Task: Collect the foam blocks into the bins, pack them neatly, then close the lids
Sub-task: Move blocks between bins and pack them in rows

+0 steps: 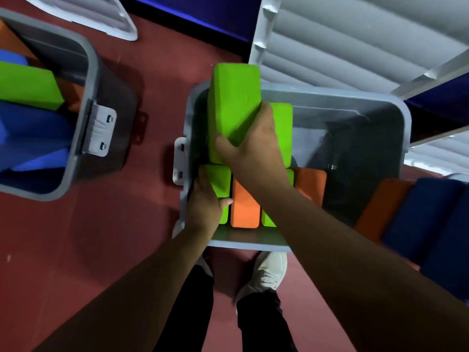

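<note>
Dark red floor (pixel 157 67): two bins, loose foam and feet on it.
An open grey bin (pixel 253 240) stands at centre, and a second grey bin (pixel 89 55) at 9 o'clock, well apart. An orange block (pixel 380 207) and dark blue blocks (pixel 431 224) lie at 3 to 4 o'clock, just beside the centre bin. Pale shoes (pixel 269 273) at 6 o'clock, toes near its front wall.

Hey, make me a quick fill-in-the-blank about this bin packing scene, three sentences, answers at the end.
1. The right hand grips a large ____ foam block.
2. The left hand holds a small green block; the neighbouring block to its right is ____.
3. The lid of this bin stands ____.

Answers: green; orange; open
</note>
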{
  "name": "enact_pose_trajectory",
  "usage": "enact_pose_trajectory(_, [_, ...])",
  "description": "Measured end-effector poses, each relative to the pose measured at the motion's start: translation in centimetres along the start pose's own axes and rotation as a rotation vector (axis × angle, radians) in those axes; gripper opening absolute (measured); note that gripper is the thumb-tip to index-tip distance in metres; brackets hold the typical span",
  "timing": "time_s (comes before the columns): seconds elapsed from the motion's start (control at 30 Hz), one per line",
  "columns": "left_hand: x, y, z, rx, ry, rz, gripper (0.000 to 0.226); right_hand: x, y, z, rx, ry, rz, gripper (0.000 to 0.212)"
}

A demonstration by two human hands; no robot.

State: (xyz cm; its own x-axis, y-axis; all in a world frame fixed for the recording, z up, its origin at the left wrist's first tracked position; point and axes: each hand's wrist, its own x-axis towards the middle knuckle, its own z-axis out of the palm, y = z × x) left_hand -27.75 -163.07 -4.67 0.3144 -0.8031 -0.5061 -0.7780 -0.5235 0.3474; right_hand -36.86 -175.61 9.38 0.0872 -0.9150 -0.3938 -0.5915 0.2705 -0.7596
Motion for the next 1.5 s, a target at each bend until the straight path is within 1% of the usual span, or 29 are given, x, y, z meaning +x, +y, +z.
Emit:
enact_pose_trajectory(0.1, [-0.1, -0.4, 0.1, 0.154, -0.059, 0.036, 0.118, 1.2, 0.7, 2.2, -0.006, 0.035, -0.001, 0.075])
enact_pose_trajectory(0.13, [0.0, -0.5, 0.0, 0.154, -0.088, 0.024, 0.113, 1.6, 1.4, 2.7, -0.018, 0.038, -0.002, 0.078])
enact_pose_trajectory(0.17, [-0.1, -0.4, -0.3, 0.142, -0.097, 0.045, 0.102, 1.6, 2.0, 3.1, -0.053, 0.022, -0.004, 0.085])
enact_pose_trajectory(0.2, [-0.1, -0.4, -0.7, 0.116, -0.083, 0.085, 0.083, 1.3, 2.5, 3.5, -0.088, 0.003, -0.017, 0.091])
enact_pose_trajectory(0.27, [0.3, -0.6, -2.3, -0.031, 0.005, 0.129, 0.042, 0.6, 3.3, 4.2, -0.127, -0.008, -0.053, 0.096])
enact_pose_trajectory(0.3, [0.5, -0.5, -3.8, -0.104, 0.021, 0.126, 0.029, 0.4, 3.3, 4.4, -0.123, -0.018, -0.056, 0.096])
enact_pose_trajectory(0.33, [0.5, -0.1, -5.6, -0.234, 0.095, 0.116, 0.019, 0.4, 3.4, 4.8, -0.111, -0.027, -0.052, 0.094])
enact_pose_trajectory(0.37, [0.6, 1.0, -7.8, -0.347, 0.222, 0.1, 0.015, 0.5, 3.4, 4.9, -0.092, -0.046, -0.035, 0.091])
enact_pose_trajectory(0.43, [1.6, 4.1, -11.5, -0.469, 0.44, 0.084, 0.026, 0.8, 3.9, 4.5, 0.012, -0.105, 0.01, 0.072])
enact_pose_trajectory(0.5, [3.7, 7.6, -12.8, -0.551, 0.466, 0.096, 0.051, 0.6, 4.6, 3.0, 0.077, -0.127, 0.046, 0.05])
enact_pose_trajectory(0.53, [4.8, 9.1, -12.5, -0.5, 0.48, 0.137, 0.066, 0.4, 5.2, 2.1, 0.066, -0.086, 0.072, 0.046])
enact_pose_trajectory(0.57, [5.7, 10.0, -11.8, -0.39, 0.472, 0.164, 0.079, 0.3, 5.9, 1.2, 0.023, -0.014, 0.093, 0.044])
enact_pose_trajectory(0.6, [6.3, 10.5, -10.8, -0.262, 0.441, 0.18, 0.086, 0.4, 6.8, 0.4, -0.032, 0.063, 0.112, 0.045])
enact_pose_trajectory(0.63, [6.6, 10.7, -9.6, -0.145, 0.414, 0.213, 0.088, 0.7, 7.6, -0.4, -0.075, 0.116, 0.143, 0.047])
enact_pose_trajectory(0.67, [6.8, 10.7, -8.6, -0.044, 0.412, 0.275, 0.086, 1.1, 8.6, -0.6, -0.104, 0.137, 0.169, 0.051])
enact_pose_trajectory(0.73, [7.3, 10.5, -7.5, 0.021, 0.432, 0.361, 0.081, 2.3, 10.4, -0.9, -0.147, 0.106, 0.215, 0.058])
enact_pose_trajectory(0.77, [7.7, 10.2, -7.2, 0.015, 0.432, 0.382, 0.08, 3.0, 11.1, -0.8, -0.161, 0.081, 0.246, 0.059])
enact_pose_trajectory(0.83, [8.2, 9.1, -7.4, -0.085, 0.415, 0.403, 0.08, 4.1, 12.1, -0.8, -0.178, 0.035, 0.295, 0.061])
enact_pose_trajectory(0.87, [8.3, 8.2, -7.8, -0.168, 0.371, 0.402, 0.081, 4.7, 12.5, -0.9, -0.182, 0.027, 0.319, 0.064])
enact_pose_trajectory(0.93, [8.4, 5.8, -9.6, -0.313, 0.192, 0.351, 0.082, 5.7, 13.3, -1.0, -0.186, 0.018, 0.403, 0.072])
enact_pose_trajectory(1.0, [8.2, 3.6, -11.5, -0.326, 0.043, 0.295, 0.082, 6.4, 13.6, -0.6, -0.17, -0.043, 0.471, 0.078])
enact_pose_trajectory(1.03, [8.2, 3.6, -12.0, -0.275, 0.048, 0.285, 0.083, 6.6, 13.5, -0.3, -0.149, -0.089, 0.48, 0.077])
enact_pose_trajectory(1.1, [8.4, 6.1, -12.0, -0.111, 0.219, 0.355, 0.082, 7.0, 13.5, 0.3, -0.105, -0.141, 0.464, 0.066])
enact_pose_trajectory(1.17, [9.5, 8.5, -10.1, 0.002, 0.37, 0.442, 0.077, 7.2, 13.2, 0.8, -0.071, -0.138, 0.445, 0.051])
enact_pose_trajectory(1.2, [10.0, 9.5, -9.2, 0.003, 0.383, 0.448, 0.075, 7.0, 13.2, 0.9, -0.054, -0.13, 0.441, 0.046])
enact_pose_trajectory(1.27, [10.6, 10.8, -7.3, -0.067, 0.3, 0.446, 0.076, 6.9, 13.7, 0.6, -0.035, -0.118, 0.444, 0.041])
enact_pose_trajectory(1.37, [10.9, 11.4, -6.0, -0.083, 0.202, 0.538, 0.073, 7.1, 14.1, -0.1, -0.07, -0.135, 0.455, 0.041])
enact_pose_trajectory(1.43, [11.3, 10.9, -7.0, -0.003, 0.268, 0.609, 0.063, 7.5, 14.0, -0.3, -0.096, -0.158, 0.467, 0.043])
enact_pose_trajectory(1.5, [12.0, 9.5, -8.2, 0.097, 0.36, 0.59, 0.054, 7.7, 13.8, -0.2, -0.115, -0.169, 0.473, 0.043])
